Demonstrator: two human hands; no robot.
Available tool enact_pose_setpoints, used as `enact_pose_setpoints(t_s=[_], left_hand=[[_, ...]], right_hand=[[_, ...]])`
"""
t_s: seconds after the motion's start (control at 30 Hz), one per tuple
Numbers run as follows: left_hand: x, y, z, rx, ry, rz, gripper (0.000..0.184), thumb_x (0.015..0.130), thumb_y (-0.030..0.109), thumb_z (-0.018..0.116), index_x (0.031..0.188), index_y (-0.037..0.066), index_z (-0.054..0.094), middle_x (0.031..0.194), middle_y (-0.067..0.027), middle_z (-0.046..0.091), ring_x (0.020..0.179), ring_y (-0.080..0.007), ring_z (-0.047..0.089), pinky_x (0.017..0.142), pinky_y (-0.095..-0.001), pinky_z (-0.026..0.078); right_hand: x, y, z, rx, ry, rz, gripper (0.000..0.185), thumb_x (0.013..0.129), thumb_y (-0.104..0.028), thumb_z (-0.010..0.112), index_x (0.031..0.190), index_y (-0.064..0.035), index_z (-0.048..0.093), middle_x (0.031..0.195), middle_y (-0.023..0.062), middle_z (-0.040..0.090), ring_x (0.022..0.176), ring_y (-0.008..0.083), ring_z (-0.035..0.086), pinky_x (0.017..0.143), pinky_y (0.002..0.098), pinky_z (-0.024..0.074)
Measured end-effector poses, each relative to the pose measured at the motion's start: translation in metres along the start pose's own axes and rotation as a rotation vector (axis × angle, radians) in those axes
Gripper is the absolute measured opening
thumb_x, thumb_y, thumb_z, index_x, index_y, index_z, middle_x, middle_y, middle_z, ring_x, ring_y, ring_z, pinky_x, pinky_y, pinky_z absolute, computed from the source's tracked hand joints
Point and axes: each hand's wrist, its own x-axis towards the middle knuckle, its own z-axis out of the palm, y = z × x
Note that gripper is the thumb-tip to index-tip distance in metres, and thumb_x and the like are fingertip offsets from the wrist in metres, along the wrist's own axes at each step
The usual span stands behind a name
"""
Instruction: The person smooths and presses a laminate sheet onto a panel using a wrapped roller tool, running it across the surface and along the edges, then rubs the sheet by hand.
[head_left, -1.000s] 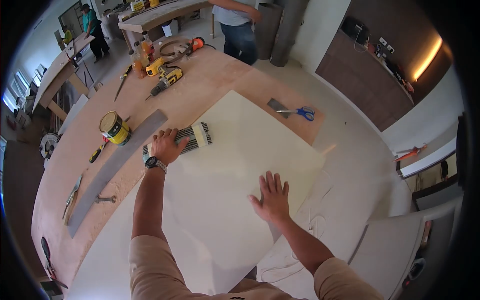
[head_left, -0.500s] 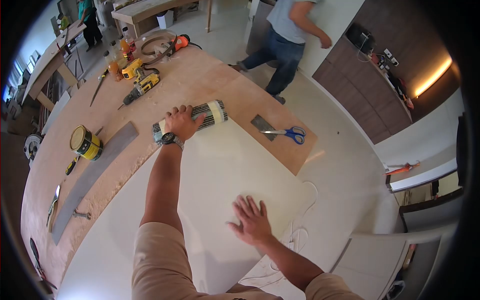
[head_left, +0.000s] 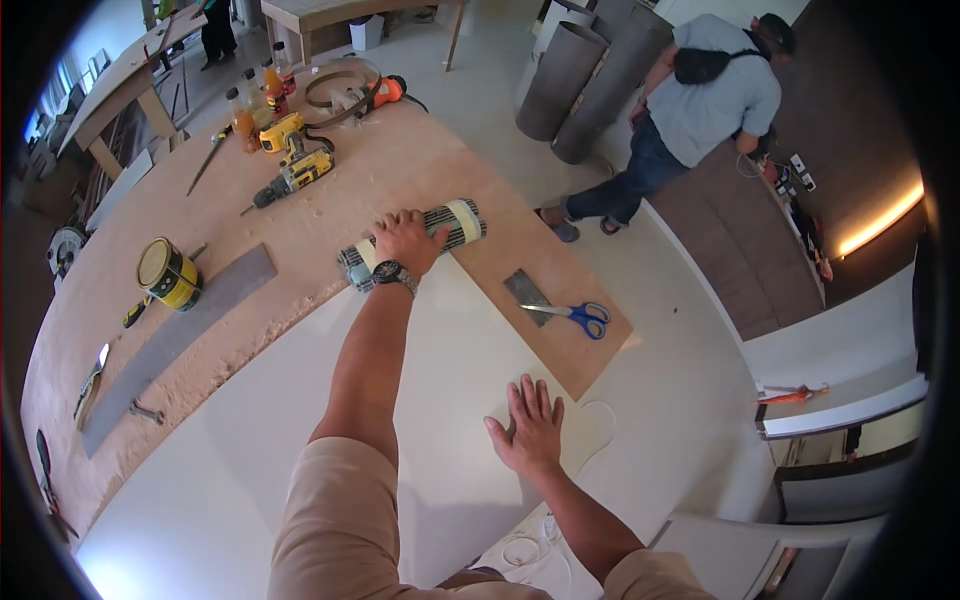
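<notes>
Head view, left hand: my left hand [head_left: 406, 242] is clasped over the striped bundle [head_left: 462, 222], thumb to one side, fingers across its top.
Striped bundle: lies at the far corner of the white sheet [head_left: 440, 360], wrapped with a pale yellow band near its right end.
Right hand: I see my right hand [head_left: 530, 430] released, palm down on the white sheet near its right edge, fingers spread.
Scissors and plate: right of the bundle on the wooden surface [head_left: 420, 150], blue-handled scissors [head_left: 590, 318] cross a dark plate [head_left: 528, 297].
Tin and strip: to the left, a yellow-and-black tin [head_left: 170, 272] stands just beside a long grey strip [head_left: 190, 335].
Drill: a yellow drill [head_left: 292, 178] lies beyond, near some bottles [head_left: 242, 120].
Other person: bends by the lit wall, well apart from my hands.
</notes>
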Motion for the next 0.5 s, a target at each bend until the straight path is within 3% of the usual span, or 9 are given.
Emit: enact_pose_setpoints(t_s=[0.1,0.2,0.4,0.5], left_hand=[[0.001,0.019,0.007,0.021,0.001,-0.108,0.074,0.101,0.068,0.046,0.129,0.003,0.065,0.125,-0.0179,0.068,0.122,-0.036,0.061,0.102,-0.054,0.044],[-0.007,0.03,0.001,0.001,-0.002,-0.196,0.075,0.099,0.069,0.049,0.133,0.003,0.063,0.128,-0.0191,0.067,0.124,-0.0359,0.059,0.103,-0.0537,0.043],[-0.059,0.068,-0.011,-0.046,-0.053,-0.256,0.081,0.093,0.073,0.056,0.135,0.004,0.06,0.131,-0.0191,0.065,0.127,-0.0356,0.057,0.103,-0.0565,0.041],[-0.095,0.101,-0.017,-0.068,-0.035,-0.296,0.08,0.091,0.073,0.058,0.134,0.005,0.061,0.13,-0.0193,0.065,0.125,-0.0356,0.057,0.1,-0.0566,0.042]], right_hand=[[-0.001,0.002,0.001,0.018,-0.015,-0.006,0.083,0.102,-0.066,0.042,0.165,-0.0128,0.031,0.175,0.0103,0.018,0.162,0.0346,0.01,0.127,0.0637,0.0044],[0.0,0.002,0.002,0.003,-0.015,-0.007,0.082,0.102,-0.068,0.039,0.166,-0.018,0.029,0.176,0.0072,0.017,0.162,0.0324,0.01,0.127,0.0648,0.0048],[-0.005,0.012,0.002,0.158,0.026,-0.088,0.09,0.1,-0.071,0.041,0.164,-0.008,0.031,0.175,0.0086,0.019,0.162,0.0328,0.011,0.127,0.0654,0.0076],[0.0,0.019,-0.004,0.185,0.002,-0.248,0.091,0.099,-0.071,0.043,0.163,-0.006,0.033,0.174,0.0091,0.022,0.162,0.0324,0.013,0.127,0.065,0.0086]])
